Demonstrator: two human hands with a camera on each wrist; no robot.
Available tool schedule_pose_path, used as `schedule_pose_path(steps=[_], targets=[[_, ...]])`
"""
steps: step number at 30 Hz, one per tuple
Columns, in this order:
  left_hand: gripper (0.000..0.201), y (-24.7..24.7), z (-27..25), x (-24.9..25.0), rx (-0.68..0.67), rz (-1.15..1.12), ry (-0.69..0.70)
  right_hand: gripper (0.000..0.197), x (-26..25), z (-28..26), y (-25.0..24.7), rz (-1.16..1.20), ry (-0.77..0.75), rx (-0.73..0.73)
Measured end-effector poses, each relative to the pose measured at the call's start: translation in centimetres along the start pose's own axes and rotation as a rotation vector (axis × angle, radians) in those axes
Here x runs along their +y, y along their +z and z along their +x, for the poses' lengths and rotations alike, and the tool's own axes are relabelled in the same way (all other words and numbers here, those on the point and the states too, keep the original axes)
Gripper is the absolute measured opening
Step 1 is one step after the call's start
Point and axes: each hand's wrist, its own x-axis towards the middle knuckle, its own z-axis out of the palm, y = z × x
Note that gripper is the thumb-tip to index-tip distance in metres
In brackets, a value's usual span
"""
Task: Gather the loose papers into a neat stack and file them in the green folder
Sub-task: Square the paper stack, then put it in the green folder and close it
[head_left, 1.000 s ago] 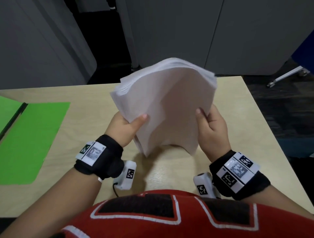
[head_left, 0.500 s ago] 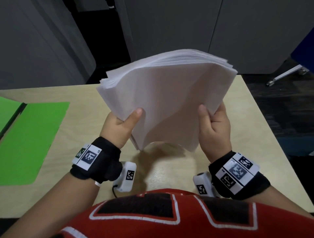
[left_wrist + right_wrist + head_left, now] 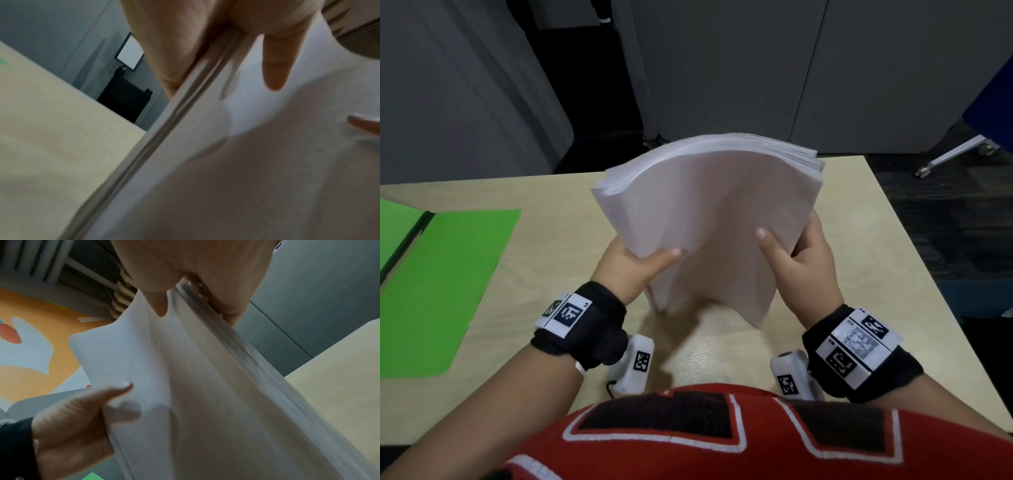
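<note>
A thick stack of white papers (image 3: 709,212) stands on edge on the wooden table (image 3: 722,346), its top bowed towards me. My left hand (image 3: 633,270) grips its left side, thumb on the near face. My right hand (image 3: 801,260) grips the right side the same way. The left wrist view shows the paper stack (image 3: 267,162) edge-on with my left hand (image 3: 226,40) clamped over it. In the right wrist view my right hand (image 3: 185,280) pinches the paper stack (image 3: 195,386) and my left hand (image 3: 82,418) holds the other side. The green folder (image 3: 445,284) lies open at the table's left.
Grey cabinet panels (image 3: 791,68) stand behind the table. A chair's metal leg with a caster (image 3: 955,154) is on the dark floor at the right. The table's right edge (image 3: 914,260) runs close to my right hand.
The stack has dropped from a raised position back down onto the table edge, and both hands have come down with it. My grips stay the same.
</note>
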Motion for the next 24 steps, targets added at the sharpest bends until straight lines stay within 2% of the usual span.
schedule_pose_path(steps=[2, 4, 6, 9, 11, 13, 15, 16, 18, 19, 21, 22, 24], targets=[[0.023, 0.3, 0.1, -1.2, -0.085, 0.119, -0.145, 0.042, 0.3, 0.2, 0.0, -0.052, 0.033, -0.024], [0.013, 0.3, 0.4, -1.6, -0.029, 0.165, -0.213, 0.041, 0.4, 0.4, -0.1, -0.1, 0.035, -0.01], [0.014, 0.0, 0.8, -0.9, 0.083, 0.173, -0.204, 0.05, 0.4, 0.7, -0.4, -0.075, 0.037, 0.001], [0.018, -1.2, 1.5, 1.1, 0.192, 0.356, -0.022, 0.082, 0.7, 1.0, -1.0, -0.159, 0.047, 0.061], [0.018, -2.3, 1.7, 2.4, 0.135, 0.552, 0.184, 0.096, 0.7, 1.0, -1.3, -0.248, 0.022, 0.133], [0.021, -3.2, 2.0, 3.2, 0.027, 0.769, 0.334, 0.099, 0.4, 0.8, -1.5, -0.328, -0.085, 0.174], [0.021, -3.2, 2.2, 3.7, -0.069, 0.937, 0.374, 0.094, 0.1, 0.8, -1.5, -0.436, -0.204, 0.134], [0.023, -3.0, 2.2, 3.8, -0.106, 0.993, 0.389, 0.084, 0.1, 0.9, -1.4, -0.447, -0.223, 0.059], [0.023, -2.6, 2.1, 3.5, -0.141, 0.995, 0.391, 0.049, 0.2, 1.0, -1.0, -0.346, -0.138, -0.132], [0.021, -2.4, 2.1, 3.3, -0.137, 0.963, 0.387, 0.039, 0.4, 0.9, -0.9, -0.288, -0.087, -0.196], [0.017, -2.5, 2.3, 2.5, -0.049, 0.888, 0.39, 0.037, 1.0, 0.5, -0.6, -0.167, -0.015, -0.211], [0.02, -2.8, 2.5, 2.0, 0.041, 0.864, 0.391, 0.037, 1.3, 0.4, -0.7, -0.104, 0.016, -0.184], [0.042, -3.6, 2.8, 0.7, 0.274, 0.842, 0.318, 0.037, 1.7, 0.4, -1.0, -0.002, 0.058, -0.117]])
